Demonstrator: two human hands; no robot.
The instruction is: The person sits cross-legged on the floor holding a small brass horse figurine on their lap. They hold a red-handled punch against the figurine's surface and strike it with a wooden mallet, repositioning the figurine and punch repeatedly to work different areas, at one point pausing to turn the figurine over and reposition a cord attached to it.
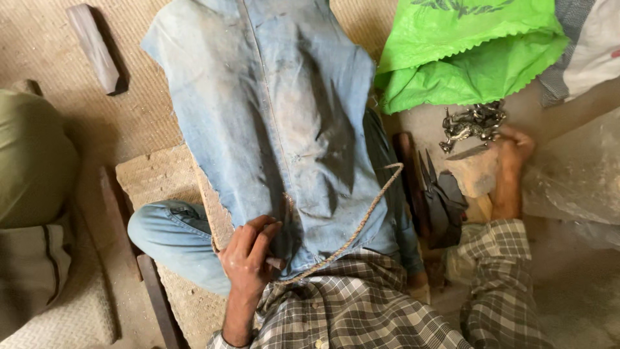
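Observation:
My left hand (pixel 248 255) rests on a worn, stained denim cloth (pixel 278 123) spread over my lap, its fingers curled against the fabric near a twisted cord (pixel 361 216) that runs across the cloth. My right hand (pixel 510 158) reaches out to the right and touches a pile of small shiny metal figures (pixel 471 123) on the floor, beside a pale stone-like block (pixel 475 171). Whether its fingers hold a figure I cannot tell. Both arms wear checked sleeves.
A bright green woven bag (pixel 465 55) lies beyond the figures. Dark metal tools (pixel 439 197) sit by my right knee. A wooden block (pixel 97 48) lies at far left on matting, an olive cushion (pixel 32 155) at the left edge, clear plastic sheeting (pixel 575 171) on the right.

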